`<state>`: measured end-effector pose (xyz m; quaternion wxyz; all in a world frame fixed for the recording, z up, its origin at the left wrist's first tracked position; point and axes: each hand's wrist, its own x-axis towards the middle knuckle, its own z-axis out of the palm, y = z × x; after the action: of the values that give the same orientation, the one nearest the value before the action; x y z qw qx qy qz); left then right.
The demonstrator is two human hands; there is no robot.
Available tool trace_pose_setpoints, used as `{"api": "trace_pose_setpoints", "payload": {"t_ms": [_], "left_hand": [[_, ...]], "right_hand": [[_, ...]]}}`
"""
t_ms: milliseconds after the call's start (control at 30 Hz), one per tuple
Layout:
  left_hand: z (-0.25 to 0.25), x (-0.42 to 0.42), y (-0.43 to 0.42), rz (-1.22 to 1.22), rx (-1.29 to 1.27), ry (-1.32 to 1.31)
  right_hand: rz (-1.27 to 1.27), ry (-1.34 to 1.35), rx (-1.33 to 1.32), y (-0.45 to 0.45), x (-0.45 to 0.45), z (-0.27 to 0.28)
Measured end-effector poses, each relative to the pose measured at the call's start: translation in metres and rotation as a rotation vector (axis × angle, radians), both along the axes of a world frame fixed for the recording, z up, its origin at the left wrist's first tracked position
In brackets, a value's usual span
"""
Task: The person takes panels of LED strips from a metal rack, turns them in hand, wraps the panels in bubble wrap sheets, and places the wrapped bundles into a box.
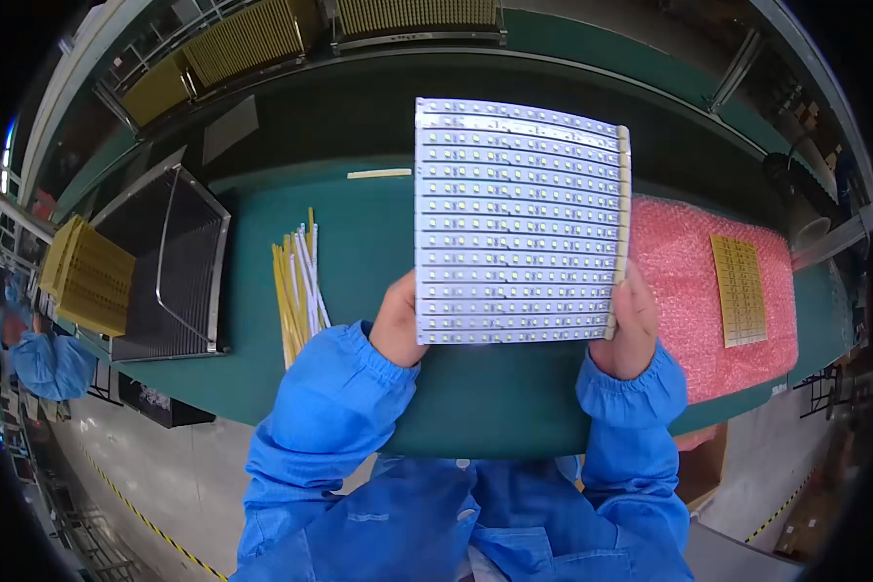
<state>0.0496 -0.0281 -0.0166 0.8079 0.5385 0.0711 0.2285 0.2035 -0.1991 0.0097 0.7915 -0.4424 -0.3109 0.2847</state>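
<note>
A white panel (pixel 519 228) made of several strips with rows of small square parts is held up over the green table. My left hand (pixel 396 318) grips its lower left edge, the fingers mostly hidden behind it. At the lower right edge, my right hand (pixel 634 322) holds the panel with the thumb on its front. Pink bubble wrap (pixel 669 281) lies to the right, with a yellowish panel (pixel 738 291) on top. Thin yellow and white strips (pixel 299 281) lie in a loose bundle left of my left hand.
A black slotted rack (pixel 192 262) stands on the left of the green table (pixel 485 407), beside stacked yellow panels (pixel 87 276). Racks of yellow panels (pixel 252 48) are along the back. A person in blue (pixel 53 364) is at the far left.
</note>
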Motion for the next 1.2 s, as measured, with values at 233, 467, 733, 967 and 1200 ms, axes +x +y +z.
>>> {"api": "trace_pose_setpoints", "payload": {"t_ms": [233,467,733,967,1200], "left_hand": [[0.016,-0.004,-0.031,-0.245,0.07,0.168],[0.019,-0.004,-0.03,-0.242,0.091,0.198],[0.022,-0.006,-0.028,-0.243,0.245,0.196],[0.025,-0.005,-0.029,-0.184,0.353,0.129],[0.021,-0.006,-0.028,-0.182,0.394,0.094]], "right_hand": [[0.014,0.025,0.02,0.007,-0.014,-0.001],[-0.007,-0.054,-0.007,0.006,-0.017,0.002],[-0.057,-0.2,-0.086,0.0,-0.019,0.005],[-0.084,-0.29,-0.108,-0.004,-0.018,0.003],[-0.097,-0.295,-0.111,-0.009,-0.023,0.01]]}}
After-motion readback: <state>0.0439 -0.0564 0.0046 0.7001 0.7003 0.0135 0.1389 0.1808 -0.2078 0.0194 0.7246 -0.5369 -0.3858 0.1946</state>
